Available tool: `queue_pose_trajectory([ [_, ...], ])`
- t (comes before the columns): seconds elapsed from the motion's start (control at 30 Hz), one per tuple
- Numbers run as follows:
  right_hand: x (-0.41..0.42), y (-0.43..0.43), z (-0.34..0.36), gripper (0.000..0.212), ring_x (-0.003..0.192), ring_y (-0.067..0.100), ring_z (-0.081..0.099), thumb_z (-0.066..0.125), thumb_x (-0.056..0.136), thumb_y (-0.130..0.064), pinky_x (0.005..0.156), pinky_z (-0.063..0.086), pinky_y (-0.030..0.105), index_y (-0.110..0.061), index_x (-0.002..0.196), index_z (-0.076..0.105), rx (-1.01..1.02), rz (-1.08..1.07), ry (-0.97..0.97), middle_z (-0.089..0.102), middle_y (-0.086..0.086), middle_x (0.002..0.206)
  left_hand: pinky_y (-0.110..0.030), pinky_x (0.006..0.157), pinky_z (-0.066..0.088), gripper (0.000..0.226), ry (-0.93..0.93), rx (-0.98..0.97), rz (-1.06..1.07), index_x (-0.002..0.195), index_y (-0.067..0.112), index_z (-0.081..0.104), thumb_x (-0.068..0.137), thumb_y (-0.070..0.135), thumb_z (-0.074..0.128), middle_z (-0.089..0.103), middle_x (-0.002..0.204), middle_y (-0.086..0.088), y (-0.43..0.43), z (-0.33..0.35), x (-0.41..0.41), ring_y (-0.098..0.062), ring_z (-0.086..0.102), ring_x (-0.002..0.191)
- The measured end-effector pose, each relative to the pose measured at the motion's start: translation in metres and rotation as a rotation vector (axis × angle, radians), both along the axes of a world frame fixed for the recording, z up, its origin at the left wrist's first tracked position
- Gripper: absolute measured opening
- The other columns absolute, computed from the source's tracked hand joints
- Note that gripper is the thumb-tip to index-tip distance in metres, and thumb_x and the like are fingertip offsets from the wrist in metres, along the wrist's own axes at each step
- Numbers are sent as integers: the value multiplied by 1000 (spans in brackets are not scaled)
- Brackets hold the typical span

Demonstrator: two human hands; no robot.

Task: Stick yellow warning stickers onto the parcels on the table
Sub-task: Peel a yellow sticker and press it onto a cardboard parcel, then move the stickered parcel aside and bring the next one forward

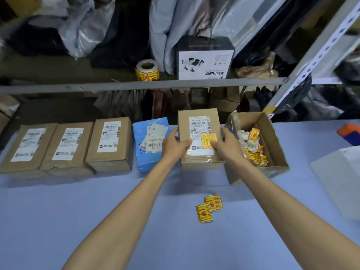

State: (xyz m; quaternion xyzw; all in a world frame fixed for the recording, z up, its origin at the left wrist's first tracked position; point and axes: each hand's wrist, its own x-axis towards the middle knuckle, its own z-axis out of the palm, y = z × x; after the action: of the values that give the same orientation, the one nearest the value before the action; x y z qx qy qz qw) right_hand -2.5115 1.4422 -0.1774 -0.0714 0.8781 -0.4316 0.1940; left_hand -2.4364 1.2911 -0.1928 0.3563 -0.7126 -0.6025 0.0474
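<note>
Head view: both hands hold one brown parcel [198, 117] at the far side of the bench [97, 211], between a blue parcel [150, 151] and an open carton [272, 133]. The left hand [175, 145] grips its left edge, thumb on top. The right hand [226, 147] clasps the right edge, a fingertip on the yellow sticker [208, 140] lying across the white label. This parcel looks done. The row of three boxes [68, 145] and the blue parcel show no yellow, so four seem left. Spare stickers [209, 208] lie nearer on the bench.
</note>
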Motion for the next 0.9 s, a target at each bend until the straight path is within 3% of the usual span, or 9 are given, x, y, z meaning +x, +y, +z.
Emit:
queue_pose_trajectory([
  [0.2,-31,-14,-32,60,119,26,58,62,91,-12,102,46,47,-16,144,36,-40,0,-133,59,6,132,-29,87,49,54,-111,-127,-7,131,16,53,81,17,73,64,119,-1,-7,-26,-32,-20,62,106],
  [0.33,-36,-23,-53,59,119,23,57,61,91,-8,102,46,41,-14,145,36,-53,3,-174,56,5,133,-40,92,52,48,-209,-251,1,119,15,64,73,18,78,69,113,-5,-15,-50,-42,-23,63,105],
  [0.53,-43,-30,-71,51,107,22,62,60,92,-7,96,50,43,-14,139,43,-30,1,-189,62,6,125,-42,92,52,42,-235,-302,19,113,12,64,74,18,78,69,113,-6,-20,-72,-48,-24,64,105],
  [0.73,-41,-31,-74,62,117,26,59,58,94,-15,98,49,48,-18,149,28,37,31,-183,56,4,135,-41,94,51,44,-216,-311,-12,119,12,61,78,18,76,67,117,-5,-19,-72,-46,-24,61,109],
  [0.83,-37,-35,-67,45,113,32,57,55,93,-11,93,50,47,-10,136,38,206,138,-28,56,13,128,-36,96,49,41,-162,-319,-14,123,10,59,83,11,68,65,118,-7,-25,-65,-32,-23,59,110],
  [0.9,-28,-45,-62,53,115,35,50,55,89,-4,93,47,45,-7,137,35,361,250,202,48,18,130,-36,101,44,43,-153,-402,27,127,11,56,86,10,65,58,123,-10,-38,-61,-15,-24,54,116],
])
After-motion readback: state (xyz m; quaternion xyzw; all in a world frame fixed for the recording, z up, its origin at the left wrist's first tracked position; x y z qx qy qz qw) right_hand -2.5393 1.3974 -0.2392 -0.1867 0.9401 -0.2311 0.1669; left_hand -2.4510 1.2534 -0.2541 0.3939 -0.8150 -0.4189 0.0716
